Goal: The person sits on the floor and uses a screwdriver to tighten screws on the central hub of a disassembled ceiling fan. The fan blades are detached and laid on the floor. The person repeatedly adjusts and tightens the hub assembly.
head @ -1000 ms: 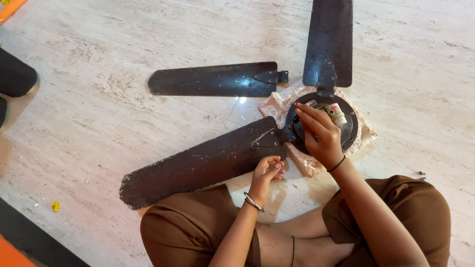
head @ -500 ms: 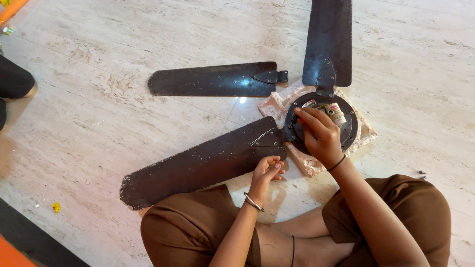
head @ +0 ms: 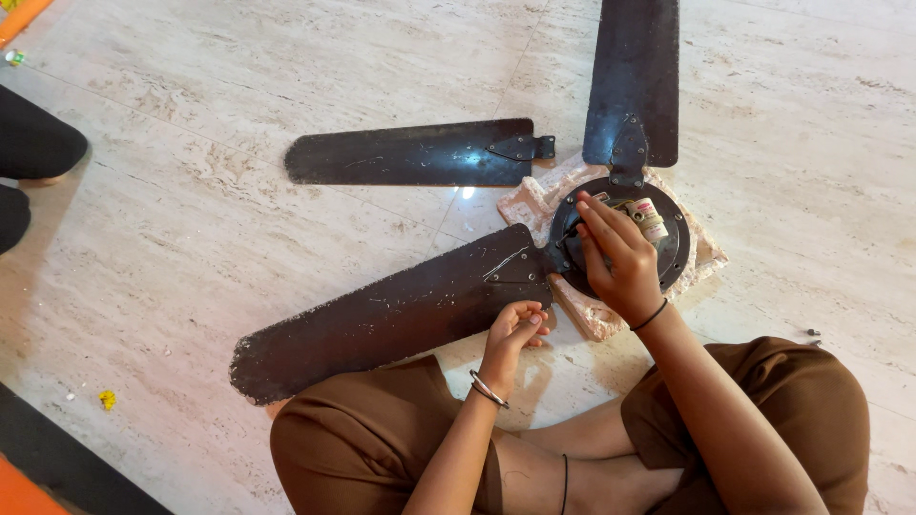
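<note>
A dark ceiling fan lies on the floor, its round motor hub (head: 673,238) resting on a pale foam block (head: 592,315). One blade (head: 634,76) points away from me. A second blade (head: 382,315) runs toward the lower left, its root at the hub. A third blade (head: 410,154) lies loose beside the fan. My right hand (head: 615,262) lies over the hub's left side, fingers spread on it. The fingers of my left hand (head: 513,332) are curled at the near edge of the second blade's root. Whether they pinch something small is hidden.
I sit on a marble floor (head: 191,219) with my brown-clad knees (head: 363,448) on either side. Another person's dark-clad leg (head: 38,148) is at the left edge. Small screws (head: 811,336) lie at the right, a yellow scrap (head: 108,399) at the lower left.
Both hands stay where they were; the fingers of my right hand have shifted slightly on the hub.
</note>
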